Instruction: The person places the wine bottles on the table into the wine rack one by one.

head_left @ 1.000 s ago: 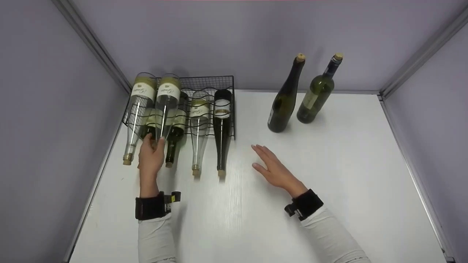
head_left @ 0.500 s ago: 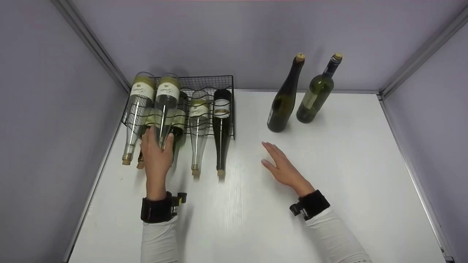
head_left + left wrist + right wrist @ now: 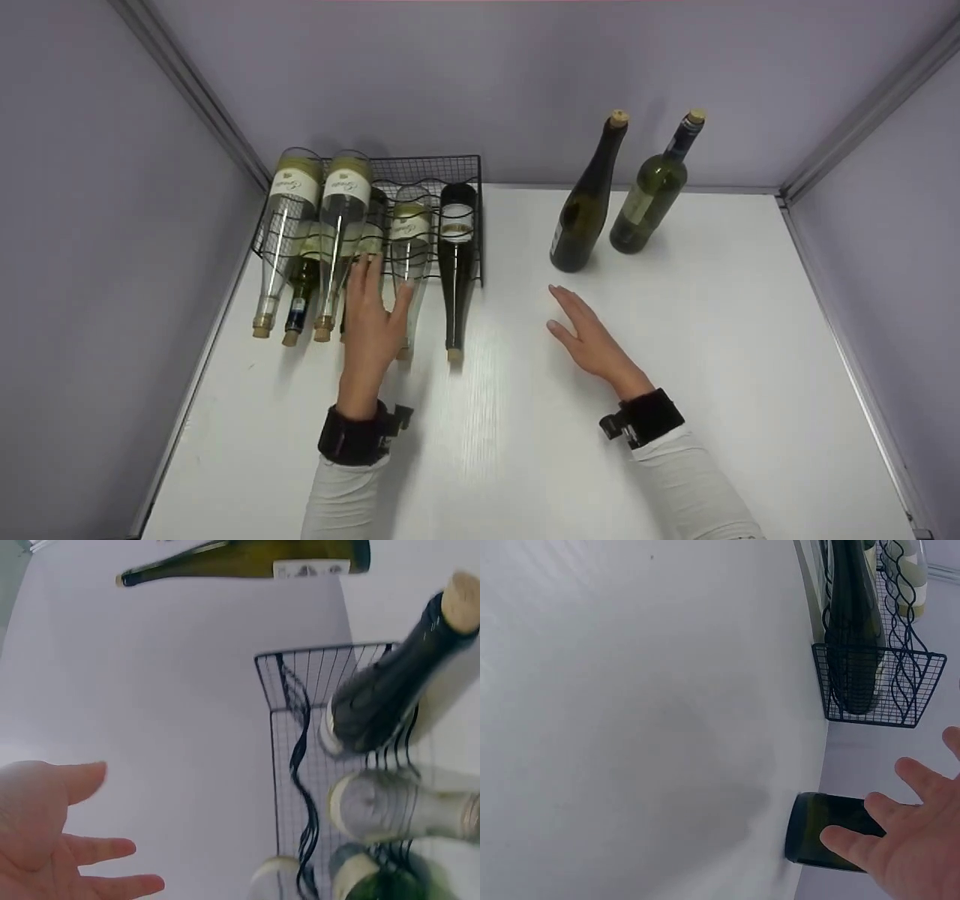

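Observation:
My left hand [image 3: 375, 322], fingers extended and holding nothing, hovers over the necks of bottles lying in a black wire rack [image 3: 481, 225]. Under it show a clear bottle [image 3: 411, 229] and part of a green one, partly hidden by the hand. Left of the hand, a clear bottle [image 3: 345, 202] with a white and gold label lies on the upper level, beside another clear bottle [image 3: 292, 195]. A green bottle [image 3: 301, 289] lies below them. At the rack's right end is a dark bottle [image 3: 455, 262]. My right hand [image 3: 596, 345] is held empty above the table, fingers straight.
Two corked bottles stand upright at the back right: a dark slender one [image 3: 581, 214] and a green one [image 3: 649, 195] with a pale label. Grey panels [image 3: 555, 82] enclose the white table [image 3: 495, 435] on the back and sides.
My left hand has let go of the upper clear bottle's neck and moved right, its fingers straightening. The right hand has drifted slightly right. The bottles stay in place.

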`<act>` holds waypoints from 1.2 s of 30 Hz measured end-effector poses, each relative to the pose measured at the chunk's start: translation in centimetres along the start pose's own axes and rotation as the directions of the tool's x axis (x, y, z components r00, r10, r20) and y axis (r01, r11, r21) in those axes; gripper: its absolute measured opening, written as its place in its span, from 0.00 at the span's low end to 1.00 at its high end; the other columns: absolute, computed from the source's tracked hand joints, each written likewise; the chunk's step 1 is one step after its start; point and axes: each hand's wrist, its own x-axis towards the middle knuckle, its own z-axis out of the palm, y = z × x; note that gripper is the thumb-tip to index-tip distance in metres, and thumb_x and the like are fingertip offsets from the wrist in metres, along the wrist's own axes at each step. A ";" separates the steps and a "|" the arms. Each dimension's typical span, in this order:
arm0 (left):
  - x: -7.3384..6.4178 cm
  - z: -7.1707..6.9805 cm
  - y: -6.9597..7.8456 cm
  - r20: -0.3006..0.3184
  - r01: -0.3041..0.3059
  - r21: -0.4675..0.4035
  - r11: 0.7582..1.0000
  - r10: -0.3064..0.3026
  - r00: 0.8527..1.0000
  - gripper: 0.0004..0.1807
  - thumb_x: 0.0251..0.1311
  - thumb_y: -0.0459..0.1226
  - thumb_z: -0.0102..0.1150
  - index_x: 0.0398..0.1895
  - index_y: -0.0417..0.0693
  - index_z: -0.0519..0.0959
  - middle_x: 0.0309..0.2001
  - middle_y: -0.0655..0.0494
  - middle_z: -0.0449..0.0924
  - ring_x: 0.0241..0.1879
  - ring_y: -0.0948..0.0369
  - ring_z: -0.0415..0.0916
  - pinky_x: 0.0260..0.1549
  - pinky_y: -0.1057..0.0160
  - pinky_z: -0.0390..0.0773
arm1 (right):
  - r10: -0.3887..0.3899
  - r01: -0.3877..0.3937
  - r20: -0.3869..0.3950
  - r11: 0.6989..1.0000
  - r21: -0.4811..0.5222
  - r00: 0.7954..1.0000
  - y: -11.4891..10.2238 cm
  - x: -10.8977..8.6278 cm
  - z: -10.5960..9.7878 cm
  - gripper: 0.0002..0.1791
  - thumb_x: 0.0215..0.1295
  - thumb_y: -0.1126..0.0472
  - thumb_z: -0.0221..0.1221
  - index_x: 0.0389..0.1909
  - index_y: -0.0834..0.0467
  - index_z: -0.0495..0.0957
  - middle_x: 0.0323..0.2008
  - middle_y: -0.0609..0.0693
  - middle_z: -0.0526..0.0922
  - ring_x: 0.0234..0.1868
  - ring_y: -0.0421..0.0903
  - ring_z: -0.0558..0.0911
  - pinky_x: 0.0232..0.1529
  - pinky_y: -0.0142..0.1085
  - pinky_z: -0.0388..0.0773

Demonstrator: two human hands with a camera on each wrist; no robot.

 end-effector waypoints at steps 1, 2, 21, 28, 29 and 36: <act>-0.1 0.4 0.2 0.036 0.006 -0.024 1.000 -0.005 0.999 0.36 0.72 0.52 0.50 0.75 0.43 0.57 0.76 0.41 0.48 0.74 0.44 0.43 0.67 0.40 0.52 | -0.003 0.003 -0.005 1.000 0.003 1.000 0.0 0.0 -0.2 0.34 0.77 0.48 0.48 0.78 0.49 0.50 0.77 0.53 0.50 0.76 0.50 0.47 0.73 0.49 0.43; -0.3 0.8 0.3 0.073 0.017 -0.045 0.999 -0.014 0.997 0.36 0.73 0.54 0.46 0.76 0.44 0.57 0.76 0.42 0.47 0.74 0.44 0.43 0.67 0.40 0.52 | 0.000 0.000 -0.008 1.000 0.003 1.000 0.1 0.1 -0.4 0.34 0.77 0.48 0.47 0.78 0.49 0.50 0.77 0.53 0.50 0.76 0.50 0.47 0.73 0.49 0.43; -2.0 9.4 0.9 0.297 0.017 -0.276 0.961 0.068 0.952 0.34 0.77 0.56 0.32 0.74 0.43 0.61 0.74 0.43 0.54 0.73 0.47 0.51 0.69 0.46 0.51 | 0.021 -0.020 -0.061 1.000 0.007 0.998 1.6 0.8 -2.2 0.34 0.78 0.49 0.46 0.78 0.56 0.49 0.76 0.58 0.51 0.76 0.53 0.49 0.72 0.49 0.45; -1.7 11.4 1.0 0.298 -0.007 -0.301 0.953 0.101 0.949 0.32 0.76 0.55 0.34 0.73 0.45 0.63 0.74 0.42 0.55 0.73 0.46 0.51 0.68 0.44 0.52 | 0.034 -0.032 -0.074 0.999 0.025 0.997 1.7 1.2 -2.8 0.35 0.78 0.46 0.46 0.78 0.55 0.49 0.76 0.59 0.50 0.76 0.54 0.48 0.72 0.49 0.45; -1.6 11.6 1.0 0.291 -0.017 -0.306 0.952 0.111 0.950 0.32 0.77 0.55 0.34 0.73 0.45 0.64 0.74 0.42 0.56 0.73 0.46 0.51 0.68 0.44 0.51 | 0.036 -0.034 -0.076 0.999 0.028 0.996 1.7 1.3 -2.8 0.35 0.78 0.46 0.45 0.78 0.55 0.49 0.76 0.58 0.50 0.76 0.53 0.48 0.72 0.49 0.45; -1.1 12.5 1.5 0.302 -0.030 -0.305 0.952 0.127 0.945 0.31 0.76 0.54 0.35 0.73 0.47 0.63 0.74 0.46 0.55 0.74 0.48 0.47 0.69 0.46 0.49 | 0.042 -0.035 -0.127 0.998 0.055 0.991 1.6 2.1 -3.4 0.34 0.78 0.49 0.46 0.78 0.56 0.49 0.76 0.58 0.51 0.75 0.54 0.50 0.72 0.49 0.46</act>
